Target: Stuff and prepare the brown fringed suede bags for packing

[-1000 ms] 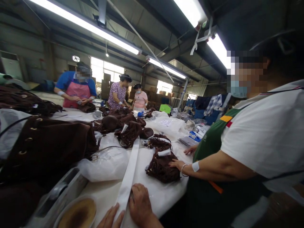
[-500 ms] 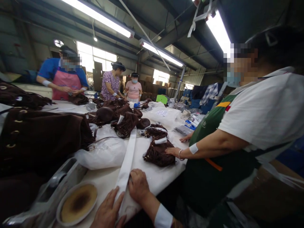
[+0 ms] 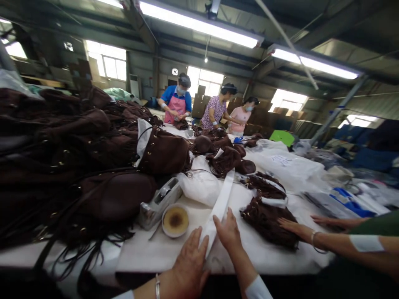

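A long white strip, which looks like paper, runs away from me over the white-covered table. My left hand lies flat at its near end, fingers stretched out. Beside the strip's right edge is my right hand, thumb and fingers apart, holding nothing. To the left stands a round white dish with a yellowish filling, dark in the middle. Past the strip's far end lies a dark brown fringed bag. Another brown fringed bag is on the right, under a co-worker's hand.
A large heap of brown bags fills the left side. A tape dispenser stands beside the dish. Clear plastic bags lie at the back right. Several people work across the table, and a co-worker's arms reach in from the right.
My view has swung left, so the scene sits farther right and more of the brown heap shows. My right hand's fingers, curled before at the strip's edge, are now spread.
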Motion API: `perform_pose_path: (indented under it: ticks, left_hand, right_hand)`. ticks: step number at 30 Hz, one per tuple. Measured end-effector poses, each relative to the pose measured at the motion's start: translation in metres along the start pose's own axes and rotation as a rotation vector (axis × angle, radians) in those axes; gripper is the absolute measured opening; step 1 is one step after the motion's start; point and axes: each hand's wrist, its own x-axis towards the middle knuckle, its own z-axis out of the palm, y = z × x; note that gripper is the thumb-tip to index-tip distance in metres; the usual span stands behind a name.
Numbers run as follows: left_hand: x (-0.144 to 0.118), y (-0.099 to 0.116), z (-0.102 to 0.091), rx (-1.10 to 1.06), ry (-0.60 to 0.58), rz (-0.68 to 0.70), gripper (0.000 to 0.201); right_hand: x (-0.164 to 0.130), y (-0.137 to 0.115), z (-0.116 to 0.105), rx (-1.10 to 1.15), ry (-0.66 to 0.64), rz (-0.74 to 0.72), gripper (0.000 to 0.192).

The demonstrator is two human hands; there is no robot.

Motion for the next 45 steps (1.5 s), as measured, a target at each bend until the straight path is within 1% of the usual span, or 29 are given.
perform_pose_path:
  ticks: [4, 7, 10, 14, 17, 20, 23, 25, 30, 32, 34, 36, 37, 40, 42, 45]
  left_hand:
    - [0.006, 0.001, 0.005, 0.057, -0.043, -0.033, 0.083]
    - [0.012, -0.001, 0.008, 0.083, 0.000, 0.022, 0.083]
    - [0.014, -0.009, 0.013, 0.097, 0.086, 0.122, 0.083]
    - [0.012, -0.027, 0.022, 0.096, 0.194, 0.227, 0.081]
    - [0.008, -0.035, 0.022, 0.072, 0.225, 0.257, 0.080]
    - [0.001, -0.032, 0.010, 0.019, 0.169, 0.226, 0.080]
    - [-0.007, -0.023, -0.011, -0.041, 0.077, 0.204, 0.076]
    - [-0.012, -0.019, -0.026, -0.085, 0.038, 0.198, 0.072]
    - [-0.024, -0.015, -0.056, -0.189, 0.026, 0.201, 0.058]
    - [-0.027, -0.016, -0.063, -0.177, 0.014, 0.224, 0.056]
    - [-0.030, -0.019, -0.065, -0.132, 0.016, 0.238, 0.054]
    - [-0.031, -0.025, -0.061, -0.082, 0.060, 0.259, 0.052]
    - [-0.031, -0.029, -0.058, -0.062, 0.104, 0.276, 0.051]
    - [-0.026, -0.043, -0.042, -0.031, 0.282, 0.375, 0.049]
    - [-0.021, -0.049, -0.032, -0.022, 0.375, 0.453, 0.048]
    - [-0.016, -0.051, -0.026, -0.007, 0.443, 0.524, 0.047]
  right_hand:
    - [0.001, -0.041, 0.002, -0.157, -0.055, 0.087, 0.093]
    - [0.003, -0.060, 0.009, -0.240, -0.086, 0.127, 0.103]
    - [0.005, -0.064, 0.014, -0.296, -0.115, 0.146, 0.103]
    - [0.007, -0.056, 0.015, -0.319, -0.106, 0.110, 0.087]
    - [0.009, -0.051, 0.016, -0.337, -0.095, 0.072, 0.081]
    - [0.008, -0.050, 0.018, -0.369, -0.093, 0.072, 0.080]
    - [0.006, -0.049, 0.021, -0.417, -0.092, 0.071, 0.079]
    - [0.006, -0.047, 0.021, -0.449, -0.096, 0.054, 0.079]
    - [0.016, -0.036, 0.016, -0.489, -0.136, -0.003, 0.077]
    - [0.022, -0.031, 0.012, -0.491, -0.140, -0.012, 0.077]
    - [0.027, -0.028, 0.006, -0.475, -0.141, -0.026, 0.078]
    - [0.030, -0.026, 0.001, -0.451, -0.155, -0.044, 0.080]
    - [0.031, -0.027, -0.002, -0.443, -0.165, -0.050, 0.081]
    - [0.031, -0.029, -0.005, -0.431, -0.179, -0.037, 0.081]
    - [0.030, -0.029, -0.005, -0.414, -0.161, -0.023, 0.079]
    - [0.027, -0.028, -0.006, -0.373, -0.120, -0.012, 0.078]
